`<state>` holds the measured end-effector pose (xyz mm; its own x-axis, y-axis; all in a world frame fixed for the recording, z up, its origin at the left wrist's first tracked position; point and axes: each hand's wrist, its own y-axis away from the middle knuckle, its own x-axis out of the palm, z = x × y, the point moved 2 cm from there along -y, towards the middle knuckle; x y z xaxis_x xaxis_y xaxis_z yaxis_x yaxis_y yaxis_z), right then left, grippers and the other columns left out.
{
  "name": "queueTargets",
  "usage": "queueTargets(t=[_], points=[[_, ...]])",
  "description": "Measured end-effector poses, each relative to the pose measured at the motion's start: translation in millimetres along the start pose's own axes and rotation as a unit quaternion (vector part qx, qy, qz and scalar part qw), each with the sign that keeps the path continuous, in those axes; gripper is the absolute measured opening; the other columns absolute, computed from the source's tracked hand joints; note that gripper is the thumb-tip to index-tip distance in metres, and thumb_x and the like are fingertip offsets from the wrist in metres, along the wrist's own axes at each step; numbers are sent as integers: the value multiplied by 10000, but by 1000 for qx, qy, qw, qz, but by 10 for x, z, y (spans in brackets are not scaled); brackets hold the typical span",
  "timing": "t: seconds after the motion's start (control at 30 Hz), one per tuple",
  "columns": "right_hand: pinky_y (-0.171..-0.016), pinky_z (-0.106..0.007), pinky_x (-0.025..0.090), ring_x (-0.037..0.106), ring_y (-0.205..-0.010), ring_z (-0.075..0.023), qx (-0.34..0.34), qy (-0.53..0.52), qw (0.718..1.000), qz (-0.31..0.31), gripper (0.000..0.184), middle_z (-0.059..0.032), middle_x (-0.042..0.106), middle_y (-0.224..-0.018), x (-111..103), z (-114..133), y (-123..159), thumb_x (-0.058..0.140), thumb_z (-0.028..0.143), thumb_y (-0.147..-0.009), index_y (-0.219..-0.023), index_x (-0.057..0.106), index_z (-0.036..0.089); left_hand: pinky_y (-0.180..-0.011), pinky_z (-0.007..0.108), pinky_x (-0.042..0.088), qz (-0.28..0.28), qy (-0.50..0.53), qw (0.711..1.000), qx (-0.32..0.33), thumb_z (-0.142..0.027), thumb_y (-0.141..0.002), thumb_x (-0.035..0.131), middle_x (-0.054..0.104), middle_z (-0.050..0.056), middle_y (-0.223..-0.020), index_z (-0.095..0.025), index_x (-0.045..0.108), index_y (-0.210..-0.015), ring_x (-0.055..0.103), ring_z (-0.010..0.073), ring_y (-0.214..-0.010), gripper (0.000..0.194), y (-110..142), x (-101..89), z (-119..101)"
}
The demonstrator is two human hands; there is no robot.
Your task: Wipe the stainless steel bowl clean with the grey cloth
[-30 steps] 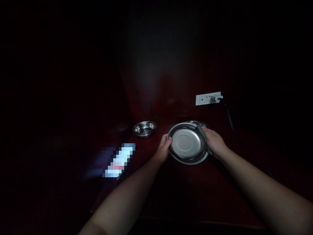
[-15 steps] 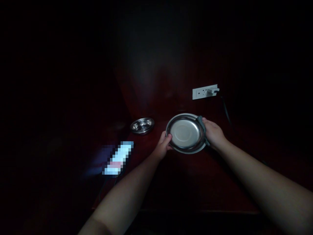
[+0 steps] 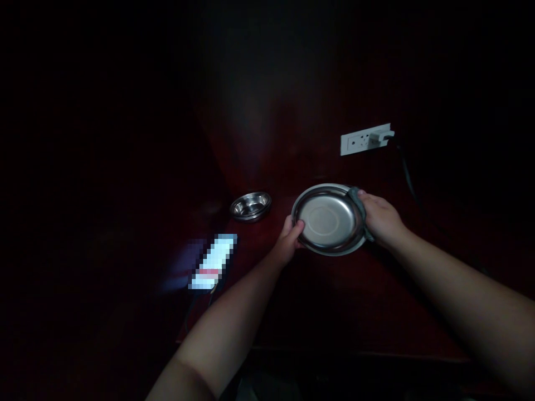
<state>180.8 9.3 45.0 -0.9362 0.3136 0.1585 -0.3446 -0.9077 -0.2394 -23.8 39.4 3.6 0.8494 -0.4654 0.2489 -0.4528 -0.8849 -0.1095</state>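
Observation:
A round, shallow steel plate (image 3: 328,220) with a raised rim is held up over the dark red table, its inside facing me. My left hand (image 3: 291,239) grips its left rim, thumb on the inner side. At the opposite rim, my right hand (image 3: 381,218) is closed on a grey-green cloth (image 3: 360,209), which is folded over the plate's edge. The right fingers behind the plate are hidden. Left of the plate, a small stack of steel bowls (image 3: 251,207) rests on the table.
A lit phone screen (image 3: 214,262), pixelated, lies at the table's left side with a cable near it. On the back wall is a white socket panel (image 3: 363,140) with a plugged-in adapter and hanging cord (image 3: 407,172). The table's front edge (image 3: 355,352) shows faintly; surroundings are very dark.
The view has shifted, so the bowls, phone and socket panel sit farther right and higher. Both hands keep their hold on the plate and cloth, with little visible change in grip.

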Motion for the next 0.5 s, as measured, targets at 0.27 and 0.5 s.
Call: queueTargets(t=[0.27,0.5], points=[[-452,-241,359,434,-457,-112,-1,-5,1000,7,431,38,534,-498,21,12,-1,641,628,-698,-573,562,223,-595,279,532,9,10,1000,0,-583,-717,632,568,46,-1123,-276,462,-1177,616,172,-828,578,-2,-30,8],[-478,-248,415,505,-497,-135,12,-20,1000,-13,332,24,589,-532,26,-31,-12,623,541,-757,-637,599,232,-647,292,522,-1,32,999,5,-557,-735,627,610,31,-1077,-279,488,-1163,625,181,-839,529,-5,-16,4]])
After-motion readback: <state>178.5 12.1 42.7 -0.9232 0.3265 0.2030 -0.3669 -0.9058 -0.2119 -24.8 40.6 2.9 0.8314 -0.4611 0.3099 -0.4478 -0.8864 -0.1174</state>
